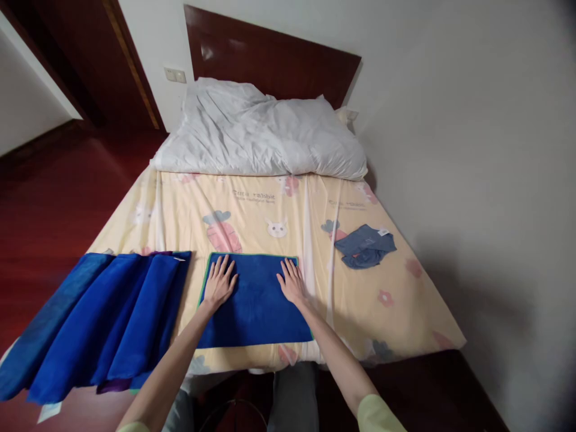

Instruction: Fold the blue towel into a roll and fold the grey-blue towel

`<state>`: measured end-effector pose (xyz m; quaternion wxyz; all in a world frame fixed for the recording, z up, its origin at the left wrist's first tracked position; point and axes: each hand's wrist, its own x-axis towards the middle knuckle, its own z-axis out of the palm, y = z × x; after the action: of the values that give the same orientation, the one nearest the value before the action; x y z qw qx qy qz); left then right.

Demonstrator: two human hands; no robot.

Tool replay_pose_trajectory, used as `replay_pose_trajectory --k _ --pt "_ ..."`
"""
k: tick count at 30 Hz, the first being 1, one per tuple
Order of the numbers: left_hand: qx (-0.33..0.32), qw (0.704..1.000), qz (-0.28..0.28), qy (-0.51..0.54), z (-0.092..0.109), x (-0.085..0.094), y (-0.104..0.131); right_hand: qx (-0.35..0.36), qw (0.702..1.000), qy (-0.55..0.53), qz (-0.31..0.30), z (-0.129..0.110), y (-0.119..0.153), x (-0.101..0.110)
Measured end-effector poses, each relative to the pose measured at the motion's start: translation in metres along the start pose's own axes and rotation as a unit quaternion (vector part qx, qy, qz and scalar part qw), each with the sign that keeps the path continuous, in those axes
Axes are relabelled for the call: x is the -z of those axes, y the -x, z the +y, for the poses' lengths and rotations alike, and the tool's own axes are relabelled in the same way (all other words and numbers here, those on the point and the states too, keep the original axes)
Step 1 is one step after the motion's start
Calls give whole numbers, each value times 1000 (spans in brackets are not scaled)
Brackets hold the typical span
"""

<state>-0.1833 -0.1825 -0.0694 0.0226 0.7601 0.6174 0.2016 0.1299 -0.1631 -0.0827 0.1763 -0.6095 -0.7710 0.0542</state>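
Head view, looking down on a bed (378,330): one green-edged blue cloth (256,306) laid out near the closest side, beneath both arms. Left grip (219,285) spread, palm down near the cloth's far left corner; right grip (293,285) likewise spread near the far right corner, nothing pinched by either. For good smoothing, judging by this pose: press lightly and evenly, stroke outward from the middle, flatten each corner in turn, and avoid rucking up the patterned sheet (414,315) underneath. By count: two grips, one cloth laid flat, one crumpled grey-blue garment (360,249) off to the right, one white quilt heap (270,132) against one headboard (270,54). Off to the left, overlapping blue bundles (139,318), at least four, exact number impossible to tell because of the overlap, with some purple showing between.
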Motion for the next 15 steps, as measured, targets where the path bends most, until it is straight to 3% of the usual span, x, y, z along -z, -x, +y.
replay_pose_trajectory --k 4,8,10,15 --pt "41 999 -1 5 -3 -11 8 -15 1000 12 -17 -3 2 -4" --pt "47 999 23 3 5 -1 25 -19 1000 -3 22 -18 18 9" --pt "30 999 26 4 9 6 55 12 1000 -12 24 -23 49 17" --pt "3 1000 13 2 5 22 165 51 999 -13 -6 -13 151 28"
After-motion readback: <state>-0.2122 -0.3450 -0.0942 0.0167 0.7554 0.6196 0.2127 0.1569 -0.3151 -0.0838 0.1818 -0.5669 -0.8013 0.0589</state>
